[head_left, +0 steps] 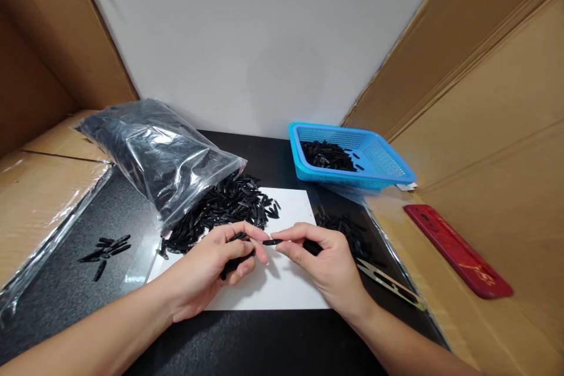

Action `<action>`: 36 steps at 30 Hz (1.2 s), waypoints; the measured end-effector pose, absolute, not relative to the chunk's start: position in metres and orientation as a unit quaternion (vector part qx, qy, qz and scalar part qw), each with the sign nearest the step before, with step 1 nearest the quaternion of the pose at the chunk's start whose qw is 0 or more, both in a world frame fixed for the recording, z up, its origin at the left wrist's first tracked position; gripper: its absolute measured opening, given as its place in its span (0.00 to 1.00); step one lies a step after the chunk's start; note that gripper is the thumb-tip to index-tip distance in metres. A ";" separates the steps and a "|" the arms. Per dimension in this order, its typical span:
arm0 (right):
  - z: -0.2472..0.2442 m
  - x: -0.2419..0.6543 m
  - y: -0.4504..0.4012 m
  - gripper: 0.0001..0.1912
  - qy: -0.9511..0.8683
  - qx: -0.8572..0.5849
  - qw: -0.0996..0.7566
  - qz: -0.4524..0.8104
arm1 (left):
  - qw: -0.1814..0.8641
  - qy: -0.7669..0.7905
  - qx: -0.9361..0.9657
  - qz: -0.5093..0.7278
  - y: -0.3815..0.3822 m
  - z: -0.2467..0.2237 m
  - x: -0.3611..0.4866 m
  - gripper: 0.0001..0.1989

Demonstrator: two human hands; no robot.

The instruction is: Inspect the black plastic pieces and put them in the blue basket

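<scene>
My left hand (227, 258) is curled around a bunch of small slender black pieces (238, 258). Between thumb and forefinger, my right hand (317, 252) pinches one such black piece (272, 242), whose far end points at the left fingertips. Something dark (312, 246) also shows inside the right palm; its kind is unclear. Both hands are over a white sheet (273, 294). Just beyond them lies a heap of the same black pieces (229, 205), spilling from the mouth of a clear plastic bag (163, 153) filled with more.
A blue basket (383, 182) with black pieces stands at the back right. More pieces lie in a pile (343, 232) right of the sheet and a small group (106, 249) at left. Scissor-like metal handles (392, 285) and a red case (458, 252) are at right. Cardboard (497, 100) borders the table.
</scene>
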State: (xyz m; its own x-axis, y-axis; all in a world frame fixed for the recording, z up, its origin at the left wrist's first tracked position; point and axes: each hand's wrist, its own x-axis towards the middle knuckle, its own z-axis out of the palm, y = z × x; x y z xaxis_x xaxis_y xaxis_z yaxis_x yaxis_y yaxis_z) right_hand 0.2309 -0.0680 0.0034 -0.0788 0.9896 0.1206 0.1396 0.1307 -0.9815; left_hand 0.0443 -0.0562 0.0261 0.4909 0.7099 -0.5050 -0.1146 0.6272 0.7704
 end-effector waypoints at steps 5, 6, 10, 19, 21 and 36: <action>0.003 0.232 -0.068 0.06 -0.591 -0.490 0.467 0.439 | 0.789 0.423 0.352 0.275 -0.056 0.025 0.045 0.05; 0.003 0.232 -0.067 0.06 -0.592 -0.492 0.466 0.436 | 0.789 0.420 0.354 0.275 -0.056 0.025 0.045 0.07; 0.002 0.231 -0.067 0.06 -0.594 -0.490 0.465 0.436 | 0.788 0.414 0.360 0.279 -0.057 0.023 0.045 0.10; 0.002 0.229 -0.067 0.07 -0.403 -0.394 0.472 0.679 | 0.777 0.432 0.357 0.287 -0.059 0.022 0.051 0.15; 0.003 0.228 -0.066 0.11 -0.327 -0.340 0.454 0.756 | 0.775 0.441 0.344 0.294 -0.060 0.021 0.053 0.16; -0.006 0.221 -0.072 0.08 -0.741 -0.416 0.363 0.381 | 0.759 0.480 0.338 0.281 -0.066 0.013 0.056 0.15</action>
State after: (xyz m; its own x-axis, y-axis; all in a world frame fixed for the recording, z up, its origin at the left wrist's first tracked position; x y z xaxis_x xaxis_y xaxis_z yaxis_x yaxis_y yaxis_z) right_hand 0.2213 -0.0720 -0.0062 -0.3889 0.8943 0.2214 0.3404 0.3629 -0.8674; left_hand 0.0561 -0.0655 0.0127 0.3810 0.7507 -0.5397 -0.1015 0.6142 0.7826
